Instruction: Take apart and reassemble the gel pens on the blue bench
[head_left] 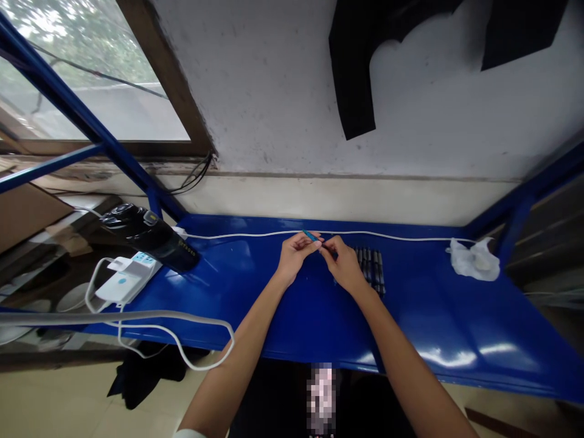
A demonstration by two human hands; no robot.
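Note:
A slim pen (310, 235) with a blue end slants between my two hands above the blue shelf top (301, 316). My left hand (295, 255) is closed, pinching it near the blue end with thumb and fingers. From the other side my right hand (340, 258) is closed on its darker end, the fingertips of both hands almost meeting. Just right of my right hand lies a row of several black pens (376, 271), side by side; my hand and wrist hide part of the row.
A black bottle (171, 243) and a white power strip (130, 278) are at the left. A white cable (255, 235) runs along the back edge to a crumpled white plastic bag (474, 260) at the right. Another cable loops across my left forearm. Blue posts frame both sides.

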